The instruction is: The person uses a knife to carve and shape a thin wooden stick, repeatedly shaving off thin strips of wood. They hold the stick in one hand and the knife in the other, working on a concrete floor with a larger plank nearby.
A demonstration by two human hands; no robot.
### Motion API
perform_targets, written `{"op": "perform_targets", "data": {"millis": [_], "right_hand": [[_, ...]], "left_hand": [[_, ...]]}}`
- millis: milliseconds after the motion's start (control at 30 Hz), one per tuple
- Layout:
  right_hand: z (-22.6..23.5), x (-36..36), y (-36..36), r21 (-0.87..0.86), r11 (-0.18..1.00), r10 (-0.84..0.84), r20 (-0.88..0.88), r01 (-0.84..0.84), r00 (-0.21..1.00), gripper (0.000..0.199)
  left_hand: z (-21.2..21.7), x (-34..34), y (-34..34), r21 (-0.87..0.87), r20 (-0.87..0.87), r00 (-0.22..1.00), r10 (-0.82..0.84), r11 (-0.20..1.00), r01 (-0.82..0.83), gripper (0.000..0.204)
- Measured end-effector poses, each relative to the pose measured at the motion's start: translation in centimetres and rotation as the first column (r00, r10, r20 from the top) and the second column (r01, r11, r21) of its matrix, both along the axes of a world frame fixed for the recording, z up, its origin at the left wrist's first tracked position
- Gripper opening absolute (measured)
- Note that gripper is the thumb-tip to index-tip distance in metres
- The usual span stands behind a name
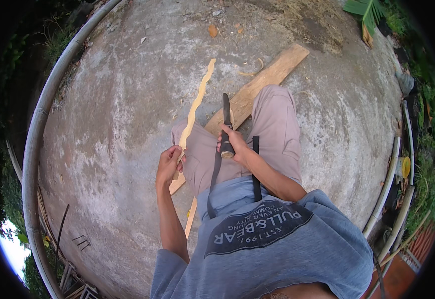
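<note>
My left hand (pixel 169 163) is closed around the lower end of a pale wooden blade with wavy edges (pixel 195 105), which points up and away from me. In my right hand (pixel 233 141) is a knife (pixel 226 108) with a dark blade and a thick dark handle, its tip pointing away. The two blades are apart. Beneath the knife a wooden plank (pixel 265 79) lies slantwise on the ground, passing under my legs. My knees partly hide the plank, and my left fingers cover the grip end of the wavy piece.
Rough concrete ground (pixel 113 124) surrounds me. Curled wood shavings (pixel 252 70) lie beside the plank's far end. A long bamboo pole (pixel 40 114) curves along the left side, and more poles (pixel 384 192) stand at the right. A thin wooden strip (pixel 191 219) lies by my left forearm.
</note>
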State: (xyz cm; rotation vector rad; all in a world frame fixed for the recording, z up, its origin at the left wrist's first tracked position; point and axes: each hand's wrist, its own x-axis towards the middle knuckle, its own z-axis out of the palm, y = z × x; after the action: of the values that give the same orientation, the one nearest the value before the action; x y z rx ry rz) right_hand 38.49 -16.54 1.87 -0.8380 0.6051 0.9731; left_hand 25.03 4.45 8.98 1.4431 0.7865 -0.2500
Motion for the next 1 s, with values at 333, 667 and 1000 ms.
{"op": "perform_targets", "data": {"millis": [333,667,1000], "right_hand": [[1.2,0.9,-0.9,-0.186,0.977,-0.062,0.219,0.104,0.974,0.046],[-2.7,2.6,-1.9,-0.137,0.988,0.09,0.098,-0.076,0.991,0.046],[-4.2,3.3,-1.5,-0.225,0.973,0.082,0.089,-0.06,0.993,0.044]], "left_hand": [[5.9,-1.4,2.8,0.009,-0.097,0.947,-0.306,0.951,0.308,0.032],[14.2,-0.4,7.3,0.171,-0.115,0.963,-0.242,0.951,0.259,0.055],[9.3,6.1,2.1,-0.309,0.638,0.514,0.573,0.802,-0.511,0.101]]}}
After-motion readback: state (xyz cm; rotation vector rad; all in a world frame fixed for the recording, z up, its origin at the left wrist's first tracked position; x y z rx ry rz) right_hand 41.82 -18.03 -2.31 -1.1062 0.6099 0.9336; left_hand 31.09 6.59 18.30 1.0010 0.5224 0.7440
